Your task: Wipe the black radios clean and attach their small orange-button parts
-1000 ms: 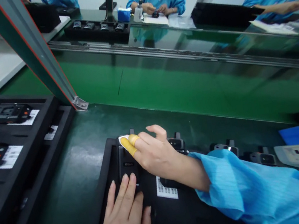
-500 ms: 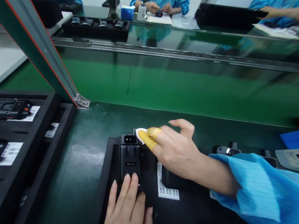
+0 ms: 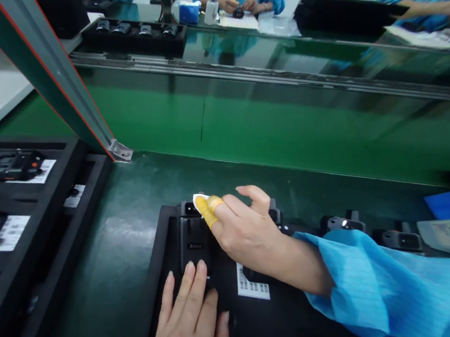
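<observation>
Pinching one white wipe (image 3: 196,200), your right hand (image 3: 245,225) has two yellow finger caps (image 3: 205,211); your left hand (image 3: 186,333) rests, fingers slightly apart, on one black gadget (image 3: 193,232).

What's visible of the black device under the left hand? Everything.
The black device is a slim block, apparently plastic, with a raised panel lettered "Riton" and a dark window at its far end, partly covered. It lies lengthwise away from the wearer in a black tray, beside the left rim. The left hand rests its fingertips on the near part, hiding that end. A white pad in the right hand overlaps the far end; contact is unclear.
</observation>
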`<state>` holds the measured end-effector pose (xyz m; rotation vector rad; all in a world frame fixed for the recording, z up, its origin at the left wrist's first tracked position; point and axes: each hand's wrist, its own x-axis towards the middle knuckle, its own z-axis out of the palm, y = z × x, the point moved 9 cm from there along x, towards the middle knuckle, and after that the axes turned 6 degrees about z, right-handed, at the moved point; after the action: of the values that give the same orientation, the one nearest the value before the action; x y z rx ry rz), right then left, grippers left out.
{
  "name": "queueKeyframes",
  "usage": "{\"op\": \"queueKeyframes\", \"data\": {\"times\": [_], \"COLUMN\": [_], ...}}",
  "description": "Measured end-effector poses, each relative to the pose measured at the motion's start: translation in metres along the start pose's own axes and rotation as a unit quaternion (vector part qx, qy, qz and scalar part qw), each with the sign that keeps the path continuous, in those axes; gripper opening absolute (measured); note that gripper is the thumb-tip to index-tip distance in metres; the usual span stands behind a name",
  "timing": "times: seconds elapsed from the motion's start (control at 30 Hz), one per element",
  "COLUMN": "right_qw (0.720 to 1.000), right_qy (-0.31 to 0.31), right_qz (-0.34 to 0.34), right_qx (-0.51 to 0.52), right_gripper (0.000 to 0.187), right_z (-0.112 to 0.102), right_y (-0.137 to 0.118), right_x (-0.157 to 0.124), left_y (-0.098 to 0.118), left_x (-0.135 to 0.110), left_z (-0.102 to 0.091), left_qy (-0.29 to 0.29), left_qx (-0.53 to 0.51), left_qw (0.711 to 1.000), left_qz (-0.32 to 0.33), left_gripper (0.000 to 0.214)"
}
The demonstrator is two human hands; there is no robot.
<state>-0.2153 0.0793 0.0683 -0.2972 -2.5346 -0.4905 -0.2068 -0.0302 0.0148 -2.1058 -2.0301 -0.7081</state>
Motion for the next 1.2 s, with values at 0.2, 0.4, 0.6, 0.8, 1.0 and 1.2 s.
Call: {"op": "queueKeyframes", "data": {"times": [0.2,0.4,0.6,0.8,1.0,1.2], "right_qw": [0.999,0.997,0.995,0.993,0.993,0.994], "right_qy": [-0.008,-0.050,-0.047,-0.034,-0.054,-0.060], "right_qz": [0.031,0.058,0.081,-0.011,-0.028,-0.026], "right_qx": [0.008,0.029,0.019,0.113,0.105,0.084], "right_gripper": [0.031,0.031,0.031,0.025,0.025,0.025], "right_z": [0.000,0.003,-0.016,-0.018,-0.013,-0.015], "right_y": [-0.004,0.002,0.020,-0.027,-0.038,-0.035], "right_x": [-0.013,-0.027,-0.025,-0.025,-0.032,-0.036], "left_y": [0.000,0.000,0.002,0.000,0.001,0.001], "left_x": [0.005,0.008,0.006,0.004,0.005,0.005], "left_z": [-0.006,-0.010,-0.012,-0.019,-0.015,-0.016], "left_qy": [0.021,0.064,0.058,0.076,0.066,0.067], "left_qx": [-0.013,-0.024,-0.056,-0.061,-0.053,-0.058], "left_qw": [1.000,0.997,0.995,0.991,0.992,0.992], "left_qz": [-0.009,-0.047,-0.063,-0.090,-0.090,-0.088], "left_gripper": [0.019,0.020,0.018,0.019,0.021,0.020]}}
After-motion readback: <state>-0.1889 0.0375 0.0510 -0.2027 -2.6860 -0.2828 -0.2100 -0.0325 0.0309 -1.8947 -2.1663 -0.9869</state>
